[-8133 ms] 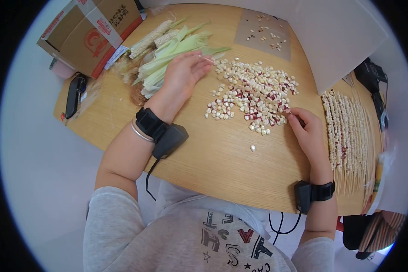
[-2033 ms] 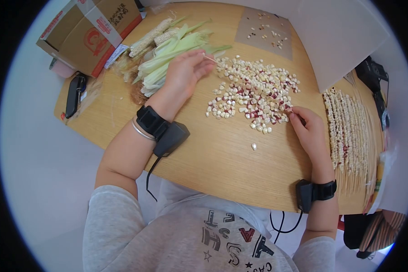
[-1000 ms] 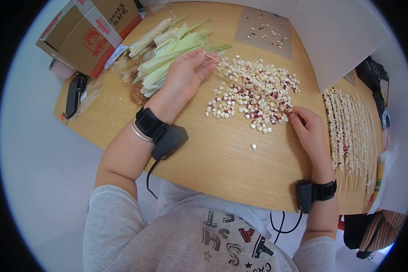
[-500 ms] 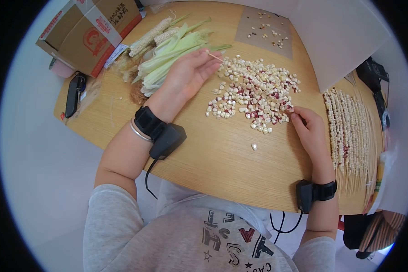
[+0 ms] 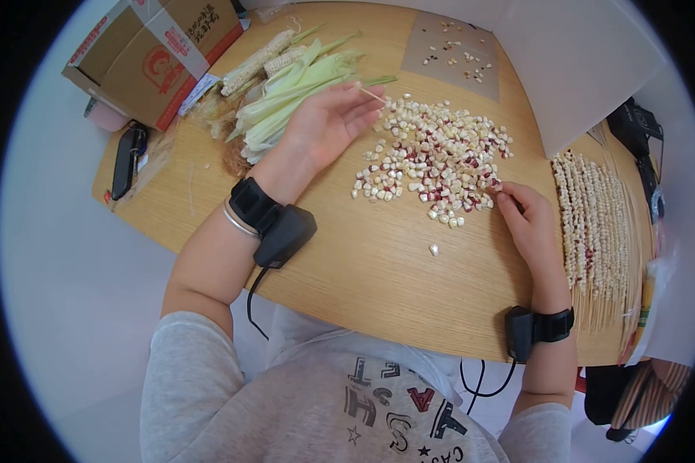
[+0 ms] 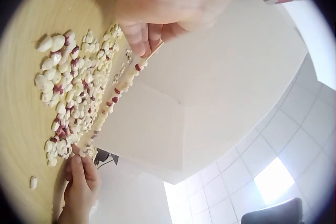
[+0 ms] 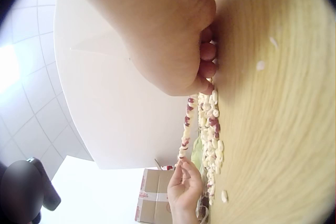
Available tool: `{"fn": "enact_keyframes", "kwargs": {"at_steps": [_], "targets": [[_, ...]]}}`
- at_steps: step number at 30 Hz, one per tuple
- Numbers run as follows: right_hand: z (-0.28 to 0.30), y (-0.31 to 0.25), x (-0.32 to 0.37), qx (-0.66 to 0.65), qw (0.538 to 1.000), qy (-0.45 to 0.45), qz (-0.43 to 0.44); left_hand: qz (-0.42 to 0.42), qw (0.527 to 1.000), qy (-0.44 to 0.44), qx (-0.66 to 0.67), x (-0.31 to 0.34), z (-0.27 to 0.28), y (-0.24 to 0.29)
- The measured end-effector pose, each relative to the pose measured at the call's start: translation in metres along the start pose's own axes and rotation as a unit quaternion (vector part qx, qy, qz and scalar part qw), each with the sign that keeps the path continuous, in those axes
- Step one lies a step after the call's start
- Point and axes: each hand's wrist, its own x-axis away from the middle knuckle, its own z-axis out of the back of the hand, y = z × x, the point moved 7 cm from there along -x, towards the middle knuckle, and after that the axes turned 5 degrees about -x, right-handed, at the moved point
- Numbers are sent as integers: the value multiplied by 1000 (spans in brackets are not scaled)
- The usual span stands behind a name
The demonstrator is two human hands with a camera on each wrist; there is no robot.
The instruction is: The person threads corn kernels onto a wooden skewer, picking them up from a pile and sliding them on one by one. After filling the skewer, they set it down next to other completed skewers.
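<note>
A thin wooden skewer point(image 6: 118, 88) strung with cream and dark red corn kernels spans from one hand to the other. My left hand point(image 5: 324, 127) pinches it near one end between thumb and fingers, where a short bare length of wood shows. At the near end my right hand point(image 5: 529, 228) grips it between thumb and curled fingers, low at the right edge of the kernel pile. Loose corn kernels point(image 5: 440, 158) lie heaped under the skewer. In the right wrist view the strung row point(image 7: 187, 121) runs away to the left hand.
Corn husks point(image 5: 286, 108) and stripped-looking cobs point(image 5: 259, 63) lie back left, beside a cardboard box point(image 5: 162, 65). Many filled skewers point(image 5: 591, 231) are lined up at the right. A grey mat point(image 5: 452, 58) with scattered kernels is at the back, near a white partition point(image 5: 575, 69).
My left hand has shifted slightly right, and more bare skewer shows at its fingertips than before. My right hand stays at almost the same place by the pile.
</note>
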Motion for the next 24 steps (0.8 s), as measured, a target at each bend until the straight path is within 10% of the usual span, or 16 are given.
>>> {"fn": "enact_keyframes", "kwargs": {"at_steps": [24], "targets": [[-1, -11, -1, -28, 1000, -8, 6, 71, 967, -118, -215, 14, -29, -26]]}}
